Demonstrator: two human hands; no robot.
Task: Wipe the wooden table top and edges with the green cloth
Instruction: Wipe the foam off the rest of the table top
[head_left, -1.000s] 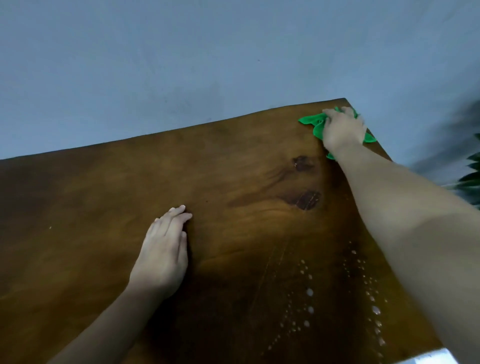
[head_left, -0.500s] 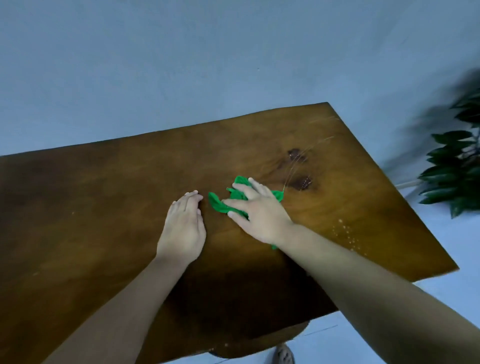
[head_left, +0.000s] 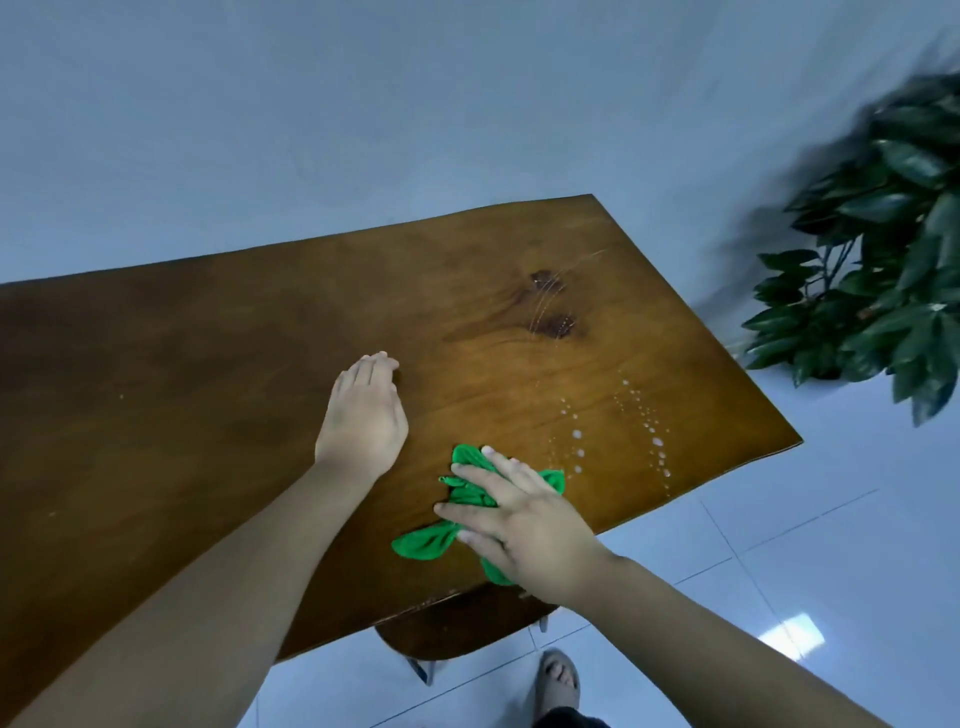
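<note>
The wooden table top (head_left: 197, 374) is dark brown with two knots near its far right part. A crumpled green cloth (head_left: 431, 540) lies close to the table's near edge. My right hand (head_left: 524, 525) presses flat on the cloth with fingers spread, covering most of it. My left hand (head_left: 363, 415) rests palm down on the bare wood, a little left and farther in, fingers together and holding nothing. A trail of white droplets (head_left: 649, 431) sits on the wood to the right of the cloth.
A leafy green plant (head_left: 883, 249) stands on the pale tiled floor (head_left: 831, 571) right of the table. A wooden stool seat (head_left: 447, 629) shows under the near edge, and my foot (head_left: 558, 675) is beside it. A pale wall is behind the table.
My right hand has swept the cloth from the far right corner across the middle to the near edge. The left hand stayed planted. The view has pulled back.
</note>
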